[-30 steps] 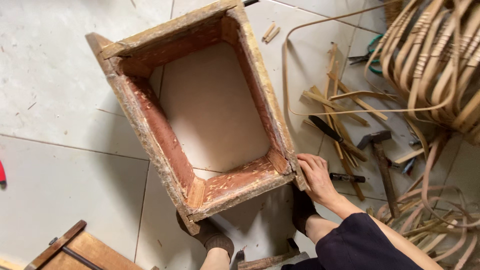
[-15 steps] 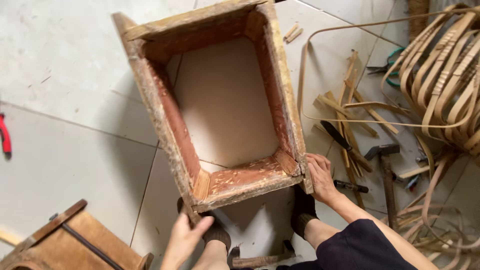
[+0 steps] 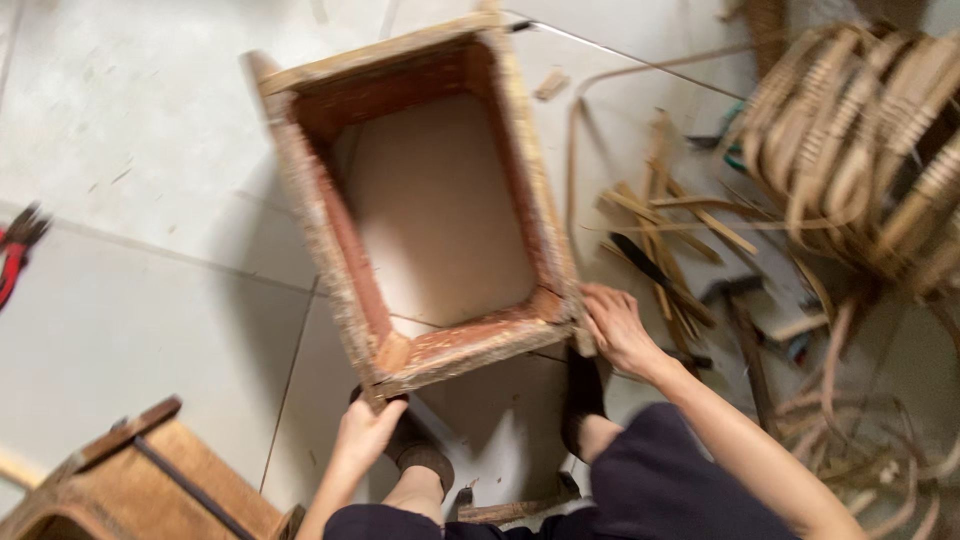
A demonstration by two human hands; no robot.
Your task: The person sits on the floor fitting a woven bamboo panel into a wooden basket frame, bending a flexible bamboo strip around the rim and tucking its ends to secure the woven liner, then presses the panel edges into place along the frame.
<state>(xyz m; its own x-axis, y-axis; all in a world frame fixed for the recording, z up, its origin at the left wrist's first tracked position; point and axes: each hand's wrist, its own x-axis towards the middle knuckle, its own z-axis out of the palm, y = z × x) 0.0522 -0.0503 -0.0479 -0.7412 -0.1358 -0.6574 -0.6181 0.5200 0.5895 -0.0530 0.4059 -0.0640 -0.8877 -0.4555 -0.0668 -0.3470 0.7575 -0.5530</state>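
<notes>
An open wooden frame (image 3: 330,260), worn and reddish inside, stands on the tiled floor in front of me. My right hand (image 3: 615,325) grips its near right corner. My left hand (image 3: 368,430) reaches up to the near left corner and touches its underside; the fingers look curled on the edge, though motion blur hides the details. My two feet in dark socks (image 3: 582,395) rest just below the frame's near rail.
Loose rattan strips (image 3: 680,225), a hammer (image 3: 745,330) and a dark-handled tool (image 3: 645,262) lie to the right. A woven rattan piece (image 3: 860,140) sits at upper right. A second wooden frame (image 3: 130,480) is at lower left, red pliers (image 3: 15,255) at far left.
My left hand has come up from below and reached the frame's near left corner. The frame has turned slightly. My right hand has stayed on the near right corner.
</notes>
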